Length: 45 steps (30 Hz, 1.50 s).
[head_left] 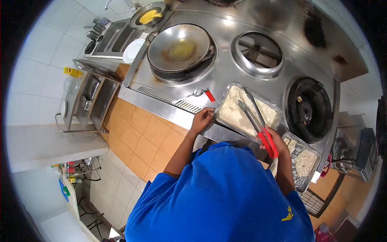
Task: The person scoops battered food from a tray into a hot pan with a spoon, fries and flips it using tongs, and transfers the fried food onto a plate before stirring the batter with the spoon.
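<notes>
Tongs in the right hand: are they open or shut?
Open: the tongs show a gap between their metal arms, tips apart, above the pale mixture. The right hand holds the red handles.

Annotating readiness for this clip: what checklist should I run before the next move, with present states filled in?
1. Right hand holding the red-handled tongs: ok.
2. Tongs' arms apart over the creamy mixture: ok.
3. Left hand gripping the tray: cannot tell; it is at the tray's left end.
4. Wok holding yellowish liquid: ok.
5. Wok hot: cannot tell.
6. Space between wok and tray clear: not ok; spoon and small red object there.
</notes>
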Tool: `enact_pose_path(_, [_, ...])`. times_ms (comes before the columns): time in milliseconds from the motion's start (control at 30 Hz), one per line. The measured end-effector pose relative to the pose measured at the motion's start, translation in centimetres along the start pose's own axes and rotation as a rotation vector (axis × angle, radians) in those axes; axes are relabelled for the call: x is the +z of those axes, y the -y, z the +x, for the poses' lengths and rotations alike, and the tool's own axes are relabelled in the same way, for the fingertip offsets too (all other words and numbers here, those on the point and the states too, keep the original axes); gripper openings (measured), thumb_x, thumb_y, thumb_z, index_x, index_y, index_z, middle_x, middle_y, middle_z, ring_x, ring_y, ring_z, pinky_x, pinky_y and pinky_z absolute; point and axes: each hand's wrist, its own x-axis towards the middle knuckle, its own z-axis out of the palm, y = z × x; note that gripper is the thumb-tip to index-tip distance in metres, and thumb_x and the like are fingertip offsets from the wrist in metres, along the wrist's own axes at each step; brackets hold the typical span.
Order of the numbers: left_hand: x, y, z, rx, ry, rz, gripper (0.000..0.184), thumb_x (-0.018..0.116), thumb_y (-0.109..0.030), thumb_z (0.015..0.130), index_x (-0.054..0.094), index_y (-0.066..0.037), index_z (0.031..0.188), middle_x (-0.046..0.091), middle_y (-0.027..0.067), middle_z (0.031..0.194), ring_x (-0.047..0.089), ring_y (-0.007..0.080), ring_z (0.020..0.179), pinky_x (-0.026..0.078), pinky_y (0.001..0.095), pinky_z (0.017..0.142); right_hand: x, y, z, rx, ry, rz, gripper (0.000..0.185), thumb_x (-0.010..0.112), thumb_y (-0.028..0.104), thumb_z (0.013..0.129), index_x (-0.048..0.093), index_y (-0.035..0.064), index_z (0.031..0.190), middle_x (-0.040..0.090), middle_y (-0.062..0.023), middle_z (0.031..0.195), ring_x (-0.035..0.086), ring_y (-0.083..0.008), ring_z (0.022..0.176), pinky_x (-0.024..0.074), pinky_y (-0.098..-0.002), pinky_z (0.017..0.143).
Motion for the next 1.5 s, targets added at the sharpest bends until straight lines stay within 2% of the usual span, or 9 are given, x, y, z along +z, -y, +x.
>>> enact_pose_path(167, [0.9,1.1,0.3,0.018,0.017,-0.048,0.021,0.057,-0.015,0.090,0.060,-0.002,0.106,0.054,-0.0019,0.078,0.050,0.0065,0.069,0.041,0.0211,0.061,0.9,-0.4,-2.0,0.036,0.030,0.222,0.048,0.044,0.049,0.092,0.050,0.0036,0.104,0.063,-0.0133,0.078,0.059,-0.0184,0.048,0.0498,-0.0261,0.044])
enact_pose_path(400, [0.3,0.4,0.5,0.010,0.110,-0.070,0.022,0.060,-0.015,0.087,0.060,-0.004,0.106,0.059,0.0000,0.081,0.053,0.0074,0.071,0.044,0.0223,0.064,2.1,-2.6,-2.7,0.012,0.167,0.411,0.068,0.038,0.050,0.094,0.046,-0.0099,0.125,0.061,-0.0098,0.077,0.057,-0.0130,0.053,0.0481,-0.0207,0.043])
enact_pose_path(533, [-0.5,0.5,0.8,0.012,0.181,0.041,0.026,0.058,-0.020,0.089,0.059,-0.004,0.110,0.061,0.0022,0.094,0.053,0.0091,0.088,0.044,0.0254,0.078,3.5,-3.4,-2.9,-0.022,0.211,0.557,0.062,0.036,0.045,0.096,0.050,-0.0091,0.121,0.061,-0.0136,0.080,0.058,-0.0155,0.055,0.0498,-0.0222,0.044])
enact_pose_path(667, [-0.8,1.4,1.0,0.010,0.236,-0.092,0.026,0.059,-0.017,0.089,0.058,-0.005,0.112,0.060,0.0026,0.098,0.053,0.0072,0.085,0.044,0.0233,0.074,4.0,-4.0,-2.8,-0.037,0.088,0.599,0.055,0.036,0.043,0.096,0.053,-0.0051,0.118,0.062,-0.0153,0.084,0.058,-0.0169,0.054,0.0501,-0.0245,0.044])
enact_pose_path(833, [-0.7,1.6,1.1,-0.028,0.225,-0.214,0.025,0.058,-0.010,0.089,0.056,-0.004,0.113,0.059,0.0021,0.084,0.058,0.0103,0.069,0.050,0.0238,0.060,3.7,-3.4,-3.6,-0.029,0.041,0.452,0.053,0.037,0.045,0.096,0.055,-0.0026,0.112,0.061,-0.0121,0.079,0.057,-0.0166,0.056,0.0466,-0.0250,0.043])
enact_pose_path(933, [-0.9,0.8,0.6,-0.172,0.255,-0.281,0.026,0.056,-0.008,0.089,0.054,-0.003,0.114,0.058,0.0024,0.085,0.057,0.0100,0.067,0.049,0.0239,0.060,4.8,-2.8,-5.3,-0.027,-0.224,0.325,0.045,0.040,0.043,0.095,0.056,0.0010,0.100,0.060,-0.0104,0.073,0.055,-0.0181,0.049,0.0465,-0.0258,0.044])
enact_pose_path(1067, [-1.1,0.8,0.6,-0.186,0.263,-0.270,0.027,0.054,-0.012,0.091,0.053,-0.004,0.116,0.060,0.0045,0.086,0.056,0.0100,0.066,0.048,0.0236,0.059,3.7,-3.2,-6.5,-0.034,-0.289,0.162,0.036,0.050,0.039,0.092,0.057,0.0035,0.088,0.061,-0.0092,0.069,0.056,-0.0158,0.049,0.0462,-0.0253,0.043])
enact_pose_path(1167, [-0.8,0.8,0.7,-0.206,0.254,-0.274,0.028,0.055,-0.020,0.092,0.054,-0.004,0.115,0.061,0.0050,0.089,0.055,0.0085,0.067,0.047,0.0237,0.058,4.0,-3.1,-6.5,-0.111,-0.353,0.019,0.027,0.055,0.031,0.091,0.058,0.0041,0.093,0.062,-0.0072,0.070,0.057,-0.0126,0.047,0.0465,-0.0230,0.042])
enact_pose_path(1500, [-0.8,-0.2,0.4,-0.162,0.270,-0.150,0.030,0.055,-0.019,0.091,0.054,-0.004,0.116,0.064,0.0078,0.096,0.059,0.0117,0.077,0.048,0.0250,0.070,6.6,-4.9,-3.2,-0.128,-0.167,-0.021,0.038,0.060,0.039,0.087,0.060,0.0023,0.097,0.063,-0.0067,0.073,0.057,-0.0125,0.051,0.0479,-0.0247,0.047])
